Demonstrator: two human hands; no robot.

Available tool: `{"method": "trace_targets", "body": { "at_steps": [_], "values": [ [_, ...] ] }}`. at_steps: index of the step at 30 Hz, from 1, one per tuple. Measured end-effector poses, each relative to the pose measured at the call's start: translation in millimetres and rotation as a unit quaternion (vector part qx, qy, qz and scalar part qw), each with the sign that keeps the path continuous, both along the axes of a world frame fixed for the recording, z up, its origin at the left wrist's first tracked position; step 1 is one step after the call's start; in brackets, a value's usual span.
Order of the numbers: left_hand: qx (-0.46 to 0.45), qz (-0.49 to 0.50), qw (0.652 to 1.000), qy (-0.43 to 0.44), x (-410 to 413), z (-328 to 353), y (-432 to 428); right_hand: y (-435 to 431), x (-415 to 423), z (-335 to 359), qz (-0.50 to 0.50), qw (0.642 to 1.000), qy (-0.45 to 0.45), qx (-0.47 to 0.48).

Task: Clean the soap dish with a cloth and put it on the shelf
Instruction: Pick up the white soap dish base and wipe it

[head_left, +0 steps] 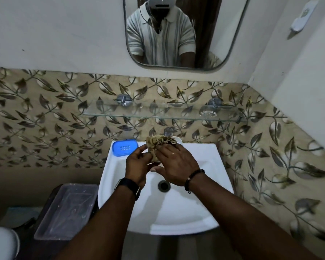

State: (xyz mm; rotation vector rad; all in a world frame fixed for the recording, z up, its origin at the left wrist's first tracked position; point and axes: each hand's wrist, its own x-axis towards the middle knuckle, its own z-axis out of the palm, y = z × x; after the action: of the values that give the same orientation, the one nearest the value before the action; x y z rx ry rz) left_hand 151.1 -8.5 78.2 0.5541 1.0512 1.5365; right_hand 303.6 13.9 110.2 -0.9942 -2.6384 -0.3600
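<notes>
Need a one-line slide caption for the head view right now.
Both hands, left hand and right hand, work a brown cloth over the white sink; blue soap dish sits on its rim.

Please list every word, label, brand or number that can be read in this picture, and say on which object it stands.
None can be read.
White wall fitting: a small mark, too blurred to read.
Blue soap dish, clear tray, glass shelf, wristwatch: no text visible.

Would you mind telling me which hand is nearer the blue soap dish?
Left. The left hand is just right of the blue soap dish and nearer the camera; the right hand lies farther right, beyond the left.
</notes>
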Motion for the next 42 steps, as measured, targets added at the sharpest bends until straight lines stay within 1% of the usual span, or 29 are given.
{"method": "trace_targets", "body": {
  "at_steps": [5,8,11,13,16,18,21,23,25,27,30,35,37,40,42],
  "values": [
    [-0.007,0.029,1.0,-0.004,-3.1,-0.8,0.7,2.8,6.5,2.9,-0.065,0.995,-0.057,0.058],
    [-0.007,0.028,0.999,-0.017,-1.8,0.3,-1.4,3.9,11.3,5.0,-0.047,0.994,-0.053,0.084],
    [-0.015,0.025,0.999,-0.027,1.6,0.8,-1.2,-2.7,9.0,1.1,-0.056,0.996,0.002,0.068],
    [-0.013,0.019,0.999,-0.039,3.1,0.1,-3.2,-7.3,6.7,-3.2,-0.055,0.997,0.051,0.034],
    [0.005,0.001,0.999,-0.044,3.7,0.6,-6.8,-11.3,3.0,-4.8,-0.022,0.993,0.112,-0.032],
    [0.011,-0.014,0.999,-0.033,0.6,1.8,-6.7,-12.0,2.1,-3.8,0.005,0.99,0.126,-0.057],
    [0.015,-0.048,0.999,-0.007,-9.6,5.4,-4.5,-10.2,6.0,2.1,0.005,0.991,0.085,-0.1],
    [0.019,-0.07,0.997,0.009,-12.7,9.0,-3.9,-7.9,7.2,7.1,-0.015,0.993,0.045,-0.105],
    [0.028,-0.072,0.997,0.02,-12.3,12.5,-4.5,-8.4,3.2,11.7,-0.033,0.996,0.026,-0.081],
    [0.041,-0.052,0.998,0.015,-12.2,13.6,-4.8,-9.5,-3.6,14.6,-0.043,0.998,0.005,-0.043],
    [0.039,-0.003,0.999,-0.011,-15.3,13.5,-3.6,-6.4,-6.1,18.8,-0.059,0.998,-0.026,0.018],
    [0.032,0.043,0.997,-0.051,-12.6,14.2,-2.9,-6.2,-5.7,24.4,-0.084,0.993,-0.051,0.061],
    [0.033,0.042,0.996,-0.065,-8.0,14.3,-3.5,-7.4,-7.1,20.6,-0.085,0.996,-0.024,0.027],
    [0.032,0.025,0.997,-0.067,-3.0,11.2,-5.8,-7.9,-6.0,14.9,-0.069,0.994,0.043,-0.07],
    [0.037,0.008,0.997,-0.065,-1.1,10.1,-7.6,-6.1,-2.1,13.0,-0.058,0.99,0.071,-0.106]
  ]
}}
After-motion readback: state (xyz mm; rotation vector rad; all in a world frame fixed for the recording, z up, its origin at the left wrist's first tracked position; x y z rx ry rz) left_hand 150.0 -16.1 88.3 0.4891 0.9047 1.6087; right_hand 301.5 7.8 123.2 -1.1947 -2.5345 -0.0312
